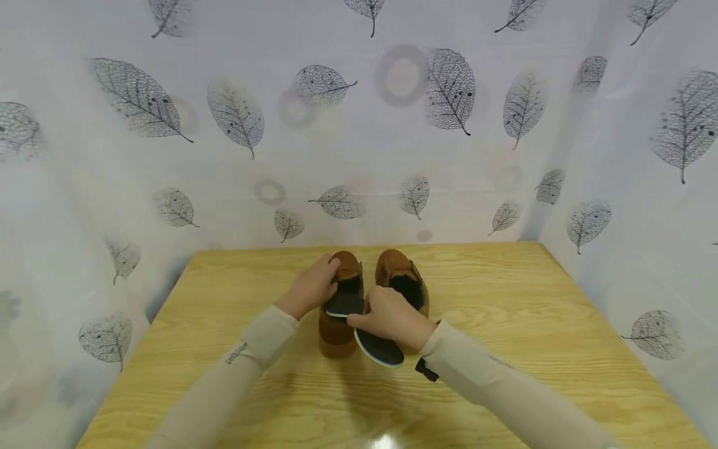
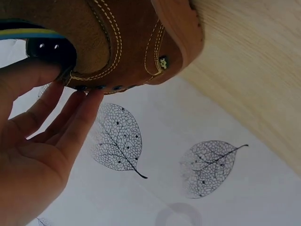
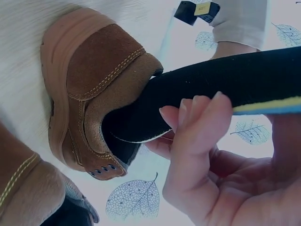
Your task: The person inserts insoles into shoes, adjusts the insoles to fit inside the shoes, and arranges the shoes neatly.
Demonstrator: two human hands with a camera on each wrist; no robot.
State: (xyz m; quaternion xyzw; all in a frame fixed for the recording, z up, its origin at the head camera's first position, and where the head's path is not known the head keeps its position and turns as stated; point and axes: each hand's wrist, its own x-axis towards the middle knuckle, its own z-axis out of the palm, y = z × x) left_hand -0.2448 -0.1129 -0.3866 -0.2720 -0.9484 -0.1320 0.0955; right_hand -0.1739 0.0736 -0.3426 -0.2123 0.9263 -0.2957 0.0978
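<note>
Two brown suede shoes stand side by side on the table. My left hand [image 1: 310, 287] grips the left shoe [image 1: 336, 342] at the front of its opening. In the left wrist view the thumb is at the dark lining and the fingertips lie along the eyelet edge of the shoe [image 2: 131, 42]. My right hand [image 1: 392, 317] pinches a black insole [image 1: 381, 350] with a yellow and blue edge around its middle. One end of the insole [image 3: 197, 77] goes into the left shoe's opening; the other sticks out behind the hand. The right shoe [image 1: 394, 262] stands just beyond the right hand.
The wooden table [image 1: 505, 299] stretches out on both sides of the shoes. Behind and beside it hangs a white curtain [image 1: 348, 149] printed with grey leaves. A small black box [image 3: 207, 10] is worn at the left sleeve [image 3: 242, 21].
</note>
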